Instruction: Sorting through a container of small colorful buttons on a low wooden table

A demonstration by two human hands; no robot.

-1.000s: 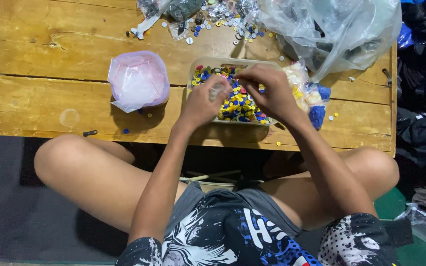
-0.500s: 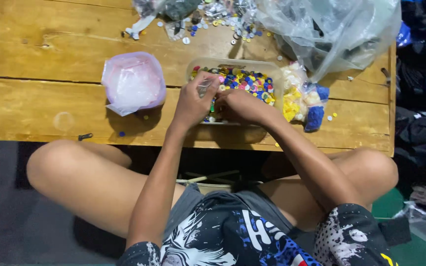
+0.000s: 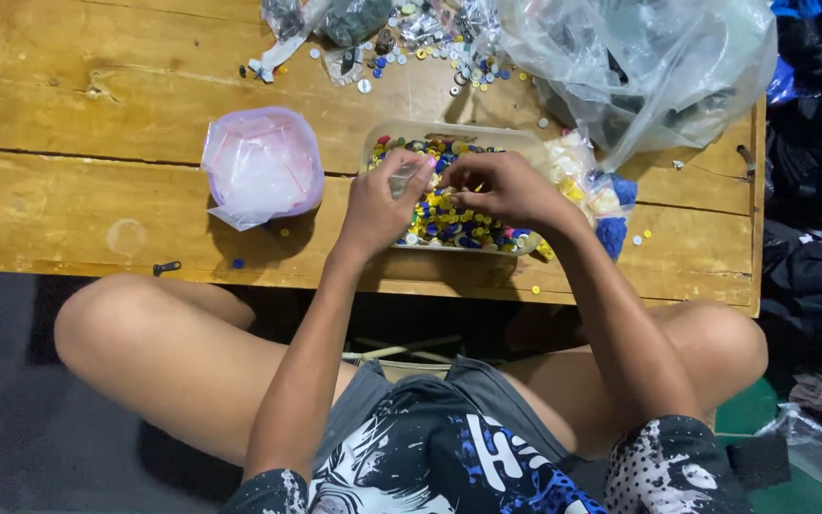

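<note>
Two hands over a clear plastic tub [image 3: 525,143] of bright round buttons [image 3: 449,214].
Left hand [image 3: 382,205] pinches a small clear bag [image 3: 405,179]; right hand [image 3: 501,188] pinches buttons; crinkled plastic bag [image 3: 649,62] crowds the wooden table [image 3: 97,124].

2 hands [image 3: 382,205] [image 3: 506,190] meet over 1 clear tray [image 3: 459,135] of buttons too many to count – 1 pink-rimmed bowl [image 3: 264,167] left of the grip, 1 big clear bag [image 3: 639,57] up to its right – 1 wooden table [image 3: 97,114]
</note>
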